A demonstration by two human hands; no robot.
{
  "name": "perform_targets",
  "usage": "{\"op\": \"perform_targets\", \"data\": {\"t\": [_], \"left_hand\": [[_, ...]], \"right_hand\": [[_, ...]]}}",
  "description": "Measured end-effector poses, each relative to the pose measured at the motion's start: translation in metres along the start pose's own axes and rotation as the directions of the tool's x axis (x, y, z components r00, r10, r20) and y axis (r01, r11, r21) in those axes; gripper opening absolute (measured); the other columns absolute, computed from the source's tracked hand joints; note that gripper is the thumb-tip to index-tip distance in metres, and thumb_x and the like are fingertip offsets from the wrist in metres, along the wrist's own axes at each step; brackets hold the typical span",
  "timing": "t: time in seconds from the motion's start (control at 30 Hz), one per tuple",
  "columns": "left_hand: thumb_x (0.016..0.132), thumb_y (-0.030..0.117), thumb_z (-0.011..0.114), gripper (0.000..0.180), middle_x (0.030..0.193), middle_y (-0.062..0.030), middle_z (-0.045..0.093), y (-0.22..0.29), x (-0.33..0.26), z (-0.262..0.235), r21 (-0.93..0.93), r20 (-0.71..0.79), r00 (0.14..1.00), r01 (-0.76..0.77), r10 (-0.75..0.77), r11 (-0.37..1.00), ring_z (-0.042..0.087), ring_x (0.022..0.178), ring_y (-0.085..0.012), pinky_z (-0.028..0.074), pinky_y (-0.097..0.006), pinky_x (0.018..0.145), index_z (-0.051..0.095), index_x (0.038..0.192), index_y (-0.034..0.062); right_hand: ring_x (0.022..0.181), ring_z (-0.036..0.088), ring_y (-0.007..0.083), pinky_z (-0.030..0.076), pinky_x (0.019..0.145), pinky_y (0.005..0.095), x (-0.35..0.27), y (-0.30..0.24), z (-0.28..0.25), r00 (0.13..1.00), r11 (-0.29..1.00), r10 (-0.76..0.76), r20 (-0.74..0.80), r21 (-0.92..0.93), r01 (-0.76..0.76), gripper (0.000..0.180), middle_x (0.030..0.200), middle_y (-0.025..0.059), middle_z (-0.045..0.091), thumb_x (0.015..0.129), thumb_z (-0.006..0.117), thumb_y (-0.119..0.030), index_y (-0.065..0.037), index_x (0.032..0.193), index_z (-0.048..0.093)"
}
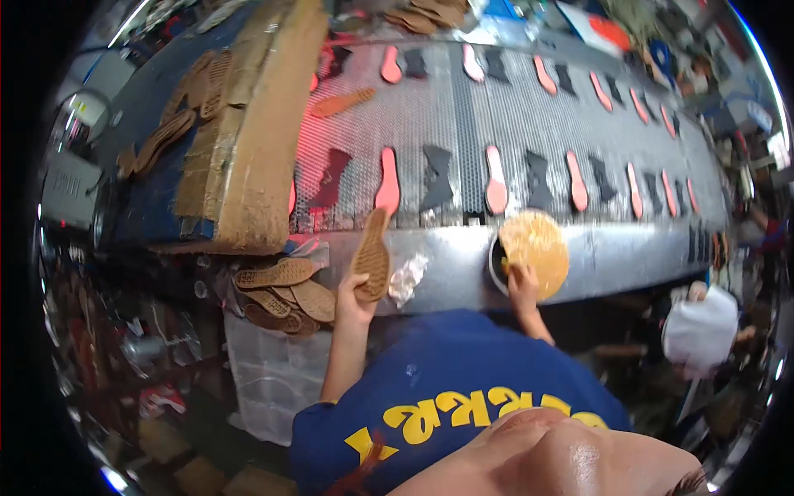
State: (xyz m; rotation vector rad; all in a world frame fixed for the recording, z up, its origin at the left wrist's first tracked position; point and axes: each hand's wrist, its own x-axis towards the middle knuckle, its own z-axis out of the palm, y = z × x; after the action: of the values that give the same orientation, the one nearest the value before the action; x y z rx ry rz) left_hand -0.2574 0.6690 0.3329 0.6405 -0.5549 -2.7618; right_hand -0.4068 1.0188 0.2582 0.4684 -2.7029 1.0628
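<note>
My left hand is closed round the heel end of a brown shoe sole, held upright with its ridged tread showing. At the near edge of the metal ledge, my right hand is closed at a round pot with a yellowish, crusted cover. A dark opening shows at the pot's left side, beside my fingers. Something small and yellowish is at the fingertips, too unclear to name. Left of my left hand lies a pile of brown soles. A crumpled whitish wad rests between my hands.
Beyond the ledge, a mesh conveyor belt carries rows of pink insole-shaped pieces and dark shoe uppers. An orange-lit sole lies among them. A cardboard-edged housing rises at the left, with more soles on top.
</note>
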Motion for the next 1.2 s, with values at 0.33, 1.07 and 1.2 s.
{"op": "perform_targets", "data": {"t": [0.33, 1.07, 1.2], "left_hand": [[0.076, -0.007, 0.050, 0.053, 0.121, -0.0139, 0.060, -0.017, -0.006, 0.049, 0.836, 0.040, 0.998, -0.057, 0.042, 0.546, 0.059, 0.110, -0.0295, 0.046, -0.038, 0.097, 0.050, 0.129, -0.0009], [0.091, 0.020, 0.059, 0.025, 0.093, -0.0155, 0.065, -0.066, 0.067, -0.072, 0.960, 0.177, 0.952, -0.223, 0.249, 0.169, 0.063, 0.077, -0.0232, 0.050, -0.032, 0.068, 0.059, 0.103, -0.0022], [0.099, 0.036, 0.036, 0.040, 0.105, -0.0210, 0.062, -0.057, 0.052, 0.037, 0.553, 0.104, 0.990, 0.023, -0.096, 0.833, 0.066, 0.082, -0.0286, 0.058, -0.037, 0.064, 0.044, 0.122, 0.0035]], "right_hand": [[0.065, 0.060, 0.0313, 0.048, 0.057, 0.0406, -0.013, 0.019, 0.021, 0.999, 0.984, -0.027, -0.043, -0.175, 0.019, 0.011, 0.076, 0.0112, 0.057, 0.082, 0.064, -0.011, -0.011, 0.092, 0.068], [0.055, 0.052, 0.0088, 0.039, 0.047, 0.0210, 0.005, 0.050, -0.002, 0.701, 0.234, 0.605, 0.378, 0.757, -0.610, 0.026, 0.073, 0.0023, 0.059, 0.090, 0.063, -0.016, -0.004, 0.113, 0.063], [0.069, 0.057, 0.0140, 0.048, 0.063, 0.0262, 0.027, 0.034, -0.015, 0.677, -0.270, 0.534, 0.506, 0.861, -0.431, 0.027, 0.087, 0.0068, 0.060, 0.093, 0.058, -0.015, -0.001, 0.115, 0.058]]}}
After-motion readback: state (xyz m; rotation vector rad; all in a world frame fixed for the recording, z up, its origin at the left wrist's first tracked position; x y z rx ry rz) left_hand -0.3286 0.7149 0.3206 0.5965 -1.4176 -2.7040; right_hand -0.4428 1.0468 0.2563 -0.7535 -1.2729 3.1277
